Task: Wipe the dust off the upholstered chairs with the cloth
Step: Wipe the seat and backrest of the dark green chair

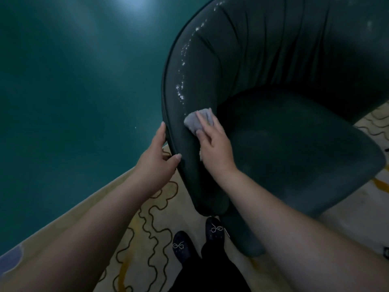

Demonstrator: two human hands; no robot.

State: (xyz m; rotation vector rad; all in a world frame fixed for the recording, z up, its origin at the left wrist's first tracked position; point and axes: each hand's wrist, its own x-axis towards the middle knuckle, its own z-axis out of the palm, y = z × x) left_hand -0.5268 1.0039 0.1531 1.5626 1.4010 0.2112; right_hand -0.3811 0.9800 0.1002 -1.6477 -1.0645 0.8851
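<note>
One grey cloth, crumpled, under right hand on dk-green chair.

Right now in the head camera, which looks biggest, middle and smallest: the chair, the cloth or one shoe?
1. chair, by far the biggest.
2. shoe.
3. cloth, though the right hand covers part of it, so those two are close.

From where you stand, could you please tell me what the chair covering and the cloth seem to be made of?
The chair looks covered in smooth dark green faux leather or vinyl: gathered pleats, piped edge, and pale flaking patches along the arm. The cloth, pressed under the right hand, looks like soft grey woven or microfibre fabric, matte and crumpled.
</note>
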